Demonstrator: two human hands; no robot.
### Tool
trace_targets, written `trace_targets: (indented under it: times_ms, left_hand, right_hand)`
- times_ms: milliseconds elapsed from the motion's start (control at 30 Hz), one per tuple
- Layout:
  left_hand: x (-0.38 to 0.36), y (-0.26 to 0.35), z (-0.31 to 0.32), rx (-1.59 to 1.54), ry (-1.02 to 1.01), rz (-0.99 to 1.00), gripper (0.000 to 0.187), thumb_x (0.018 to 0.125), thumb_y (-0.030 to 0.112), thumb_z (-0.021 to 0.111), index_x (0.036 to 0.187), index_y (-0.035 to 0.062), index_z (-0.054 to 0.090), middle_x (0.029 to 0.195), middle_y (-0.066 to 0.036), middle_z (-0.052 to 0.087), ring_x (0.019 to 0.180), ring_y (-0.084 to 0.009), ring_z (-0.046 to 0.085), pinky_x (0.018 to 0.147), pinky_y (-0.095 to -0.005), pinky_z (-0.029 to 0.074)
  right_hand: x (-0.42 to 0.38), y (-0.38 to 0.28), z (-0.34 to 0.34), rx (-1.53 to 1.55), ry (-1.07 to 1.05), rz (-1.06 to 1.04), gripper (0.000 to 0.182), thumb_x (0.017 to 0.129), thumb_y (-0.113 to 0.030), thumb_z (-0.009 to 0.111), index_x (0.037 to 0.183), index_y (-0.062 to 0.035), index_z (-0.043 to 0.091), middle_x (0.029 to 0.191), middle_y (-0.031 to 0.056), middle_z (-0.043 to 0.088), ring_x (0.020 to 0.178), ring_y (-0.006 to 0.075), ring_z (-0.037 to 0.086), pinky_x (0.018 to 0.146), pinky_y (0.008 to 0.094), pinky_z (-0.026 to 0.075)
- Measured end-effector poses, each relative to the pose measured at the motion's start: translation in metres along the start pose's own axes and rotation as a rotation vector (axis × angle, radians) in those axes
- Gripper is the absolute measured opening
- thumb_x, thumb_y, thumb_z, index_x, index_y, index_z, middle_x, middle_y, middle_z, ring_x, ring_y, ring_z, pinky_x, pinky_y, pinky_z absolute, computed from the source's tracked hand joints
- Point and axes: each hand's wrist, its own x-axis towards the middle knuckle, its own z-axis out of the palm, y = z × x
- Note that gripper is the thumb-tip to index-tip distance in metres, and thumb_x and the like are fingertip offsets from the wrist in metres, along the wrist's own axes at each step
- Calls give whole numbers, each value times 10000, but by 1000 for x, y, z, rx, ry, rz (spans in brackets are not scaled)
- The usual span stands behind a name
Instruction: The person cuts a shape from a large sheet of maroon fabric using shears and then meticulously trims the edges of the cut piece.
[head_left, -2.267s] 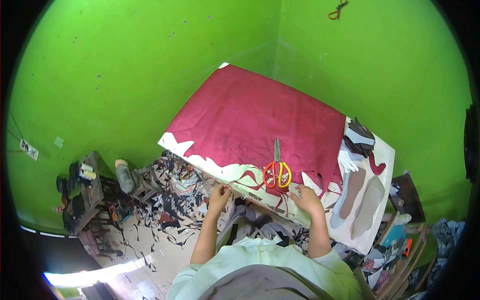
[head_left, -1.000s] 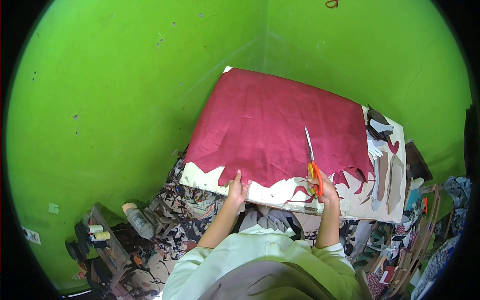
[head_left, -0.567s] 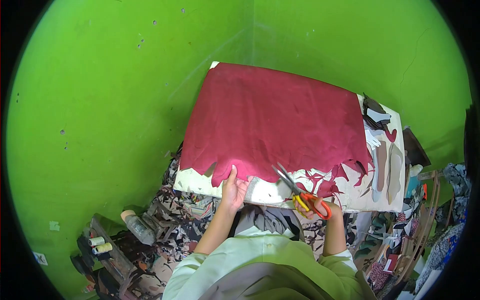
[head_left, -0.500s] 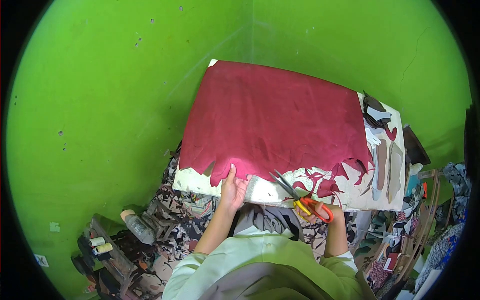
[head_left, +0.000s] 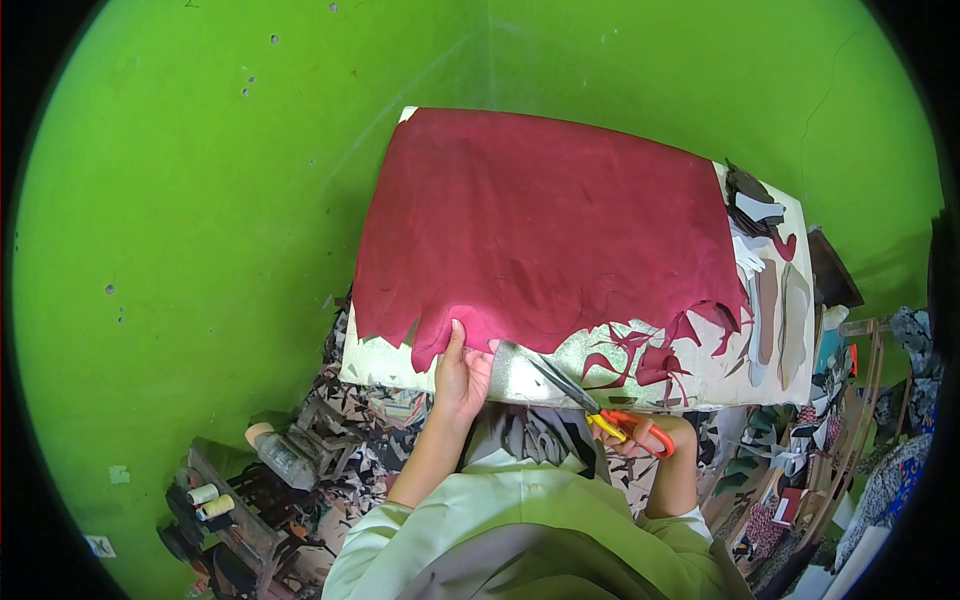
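A large sheet of dark red leather (head_left: 550,220) with a ragged near edge is spread over a pale tabletop (head_left: 400,365). My left hand (head_left: 463,378) pinches that near edge between thumb and fingers, lifting a small lighter-toned fold. In my right hand (head_left: 632,440) are scissors (head_left: 572,390) with orange and yellow handles. Their blades point up and left, slightly parted, just short of the leather's edge and apart from it. Red offcuts (head_left: 655,365) lie right of the blades.
Grey and brown cut strips (head_left: 767,310) and a dark pile of pieces (head_left: 748,205) lie on the table's right side. Green walls (head_left: 230,200) stand behind and left. Thread spools (head_left: 213,507) sit on a wooden stand at lower left; scraps cover the floor.
The scissors have drawn back from the leather's edge, toward my body. My left hand keeps its pinch on the leather. The whole view has shifted slightly.
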Motion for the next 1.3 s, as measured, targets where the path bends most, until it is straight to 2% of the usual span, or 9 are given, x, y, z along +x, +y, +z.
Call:
trace_targets:
  times_ms: [33, 133, 233, 333, 467, 667, 767, 1067, 1300]
  left_hand:
    - [0, 0, 2, -9, -1, 6, 240, 874, 215, 489, 1024, 27, 492, 1011, -104, 569, 915, -210, 563, 798, -350, 482]
    - [0, 0, 0, -16, -23, -12, 239, 875, 205, 486, 1034, 27, 485, 1025, -102, 565, 933, -204, 558, 807, -351, 479]
    - [1, 0, -7, 7, -58, -35, 241, 876, 204, 486, 1039, 27, 480, 1032, -100, 560, 932, -207, 559, 812, -353, 478]
    - [-2, -2, -2, 37, -31, 5, 245, 874, 204, 489, 1041, 25, 475, 1029, -100, 557, 926, -210, 562, 808, -352, 482]
    - [-3, -7, -3, 55, 16, 49, 253, 870, 206, 496, 1041, 20, 471, 1015, -106, 556, 915, -214, 564, 796, -346, 491]
    - [-4, -7, -5, 57, 22, 43, 246, 871, 207, 495, 1030, 20, 472, 1005, -109, 557, 887, -212, 573, 765, -337, 503]
    - [-3, -7, 1, 50, 30, 54, 243, 871, 208, 495, 1027, 23, 474, 998, -103, 561, 874, -206, 577, 753, -333, 507]
    - [-1, -12, -4, 45, 46, 50, 250, 872, 198, 492, 1057, 32, 469, 1004, -88, 563, 885, -191, 574, 777, -337, 497]
    - [0, -16, -14, 235, 99, 129, 206, 873, 203, 501, 898, -1, 513, 876, -91, 569, 783, -183, 586, 770, -369, 503]
  right_hand:
    - [1, 2, 0, 6, -23, -21, 570, 692, -397, 653, 1051, -30, 405, 766, -18, 345, 544, 27, 306, 453, 147, 242]
    - [8, 3, 4, 4, 78, -16, 610, 684, -457, 654, 1045, -34, 405, 764, -19, 344, 547, 24, 306, 458, 144, 246]
    - [18, 7, -3, -61, 101, 3, 743, 642, -627, 602, 1050, -41, 398, 762, -22, 340, 549, 24, 300, 457, 142, 246]
    - [25, 7, 5, -120, 78, -117, 854, 568, -745, 514, 1047, -49, 389, 761, -24, 340, 538, 24, 288, 450, 142, 246]
    - [35, 1, 22, -146, 153, -162, 922, 526, -822, 387, 1039, -55, 380, 751, -23, 320, 534, 25, 274, 442, 148, 240]
    - [37, 4, 17, -107, 132, -151, 971, 505, -835, 361, 1042, -26, 383, 745, -6, 321, 543, 35, 281, 444, 159, 237]
    - [34, -1, 25, -148, 119, -137, 950, 455, -842, 345, 1010, -72, 388, 721, -25, 326, 494, 20, 275, 429, 163, 247]
    - [47, 0, 35, -130, 185, -173, 906, 529, -836, 297, 1008, -71, 381, 719, -19, 322, 486, 27, 264, 411, 163, 243]
    - [48, 5, 40, -155, 259, -211, 830, 608, -803, 324, 1017, -81, 364, 724, -23, 329, 525, 30, 286, 437, 164, 264]
